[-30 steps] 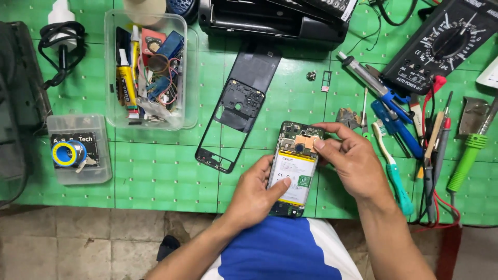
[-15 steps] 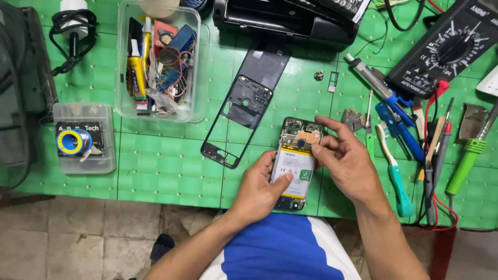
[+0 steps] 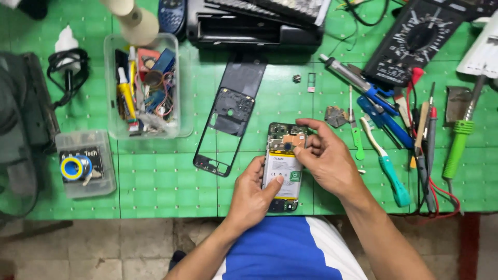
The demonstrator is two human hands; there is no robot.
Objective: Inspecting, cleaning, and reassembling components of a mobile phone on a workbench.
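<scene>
Bench is a green grid mat (image 3: pixel 155 192) with stuff all over it. A black phone back frame (image 3: pixel 228 116) lies at a slant mid-mat. Left of that there's a clear plastic tub (image 3: pixel 184 83) crammed with glue tubes and wire bits, and a smaller clear box (image 3: pixel 85 163) holding a blue-and-yellow roll. Up top sits a black printer-looking box (image 3: pixel 254 26), with an analog multimeter (image 3: pixel 415 41) to its right. Far right: blue-handled desoldering pump (image 3: pixel 358 83), teal-handled toothbrush (image 3: pixel 386 168), green-handled screwdriver (image 3: pixel 459 145), plus red and black probe leads (image 3: pixel 430 155).

Lower half of the opened phone (image 3: pixel 284 165) under the left hand (image 3: pixel 252 197); multimeter (image 3: pixel 415 41) cut off at the top edge.
</scene>
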